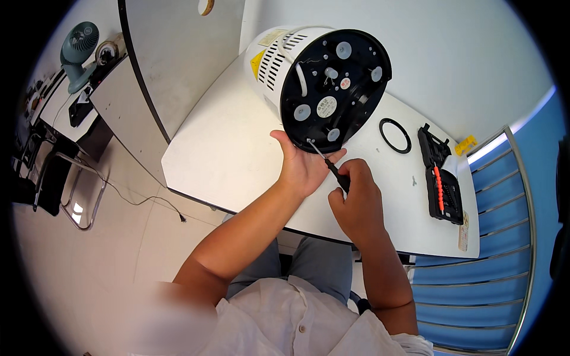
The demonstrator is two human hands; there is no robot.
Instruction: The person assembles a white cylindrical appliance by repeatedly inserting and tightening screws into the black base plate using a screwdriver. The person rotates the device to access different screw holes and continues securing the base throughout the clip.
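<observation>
A white cylindrical appliance with a round black plastic base (332, 89) lies on its side on the white worktop (237, 148), base turned toward the person. The left hand (303, 166) cups the base's lower rim, fingers spread open against it. The right hand (356, 199) is closed around a slim black-handled screwdriver (329, 166), its tip at the base's lower edge. A black rubber ring (395, 135) and a black tool case (440, 175) lie to the right.
</observation>
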